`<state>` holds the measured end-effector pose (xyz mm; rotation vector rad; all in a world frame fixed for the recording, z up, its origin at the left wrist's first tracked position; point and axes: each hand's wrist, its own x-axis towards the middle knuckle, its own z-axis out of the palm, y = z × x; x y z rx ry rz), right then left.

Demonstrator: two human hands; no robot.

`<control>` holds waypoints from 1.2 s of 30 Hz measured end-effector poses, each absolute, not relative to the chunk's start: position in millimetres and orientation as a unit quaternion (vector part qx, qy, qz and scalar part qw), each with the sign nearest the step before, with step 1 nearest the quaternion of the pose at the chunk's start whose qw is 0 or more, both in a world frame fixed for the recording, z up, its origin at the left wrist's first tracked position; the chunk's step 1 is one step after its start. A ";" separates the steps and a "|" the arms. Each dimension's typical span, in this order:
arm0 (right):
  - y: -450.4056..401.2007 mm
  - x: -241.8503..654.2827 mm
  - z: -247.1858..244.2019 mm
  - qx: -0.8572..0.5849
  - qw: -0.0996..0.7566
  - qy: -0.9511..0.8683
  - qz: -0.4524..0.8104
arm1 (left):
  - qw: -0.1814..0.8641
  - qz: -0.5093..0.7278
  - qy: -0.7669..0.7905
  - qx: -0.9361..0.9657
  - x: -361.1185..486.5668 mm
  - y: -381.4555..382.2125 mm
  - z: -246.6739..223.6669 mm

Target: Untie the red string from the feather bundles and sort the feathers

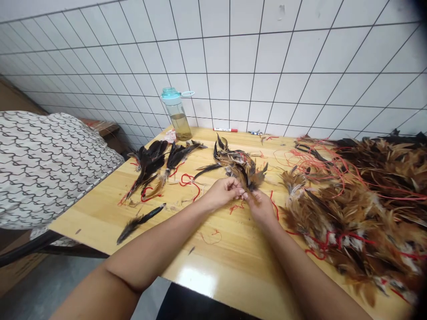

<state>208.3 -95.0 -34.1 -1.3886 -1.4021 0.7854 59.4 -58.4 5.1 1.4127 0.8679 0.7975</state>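
Note:
Both hands meet over the middle of the wooden table. My left hand (226, 192) is closed, thumb and fingers pinched at the base of a brown feather (246, 178). Close beside it, my right hand (260, 205) is closed on the lower part of the same feather, its fingertips nearly touching the left ones. Just behind the hands lies a loose pile of black and brown feathers (233, 156). Small red thread scraps (236, 207) rest on the table below the fingers. Exactly where the fingertips grip is partly hidden.
Brown feather bundles (347, 209) with red string cover the table's right side. Dark feather bundles (150, 162) and a single black feather (140, 223) lie left. A bottle (180, 118) and a red marker (225, 130) stand or lie near the tiled wall (243, 55). Patterned cloth (50, 164) is at far left.

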 end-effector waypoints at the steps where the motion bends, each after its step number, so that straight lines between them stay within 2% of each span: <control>1: -95.6 208.6 -34.5 -0.564 0.480 -0.596 0.310 | 0.601 0.343 0.380 0.614 60.1 -59.0 4.9; 10: -99.3 211.7 -39.5 -0.607 0.400 -0.651 0.218 | 0.458 0.346 0.409 0.710 60.9 -63.4 2.7; 16: -102.8 212.8 -37.8 -0.612 0.415 -0.646 0.189 | 0.430 0.341 0.427 0.719 65.2 -66.8 5.4; 24: -103.3 207.7 -36.4 -0.616 0.393 -0.647 0.218 | 0.414 0.357 0.447 0.708 69.2 -68.4 -1.1; 36: -102.2 209.7 -39.7 -0.598 0.428 -0.632 0.245 | 0.508 0.362 0.427 0.654 68.5 -60.9 -14.2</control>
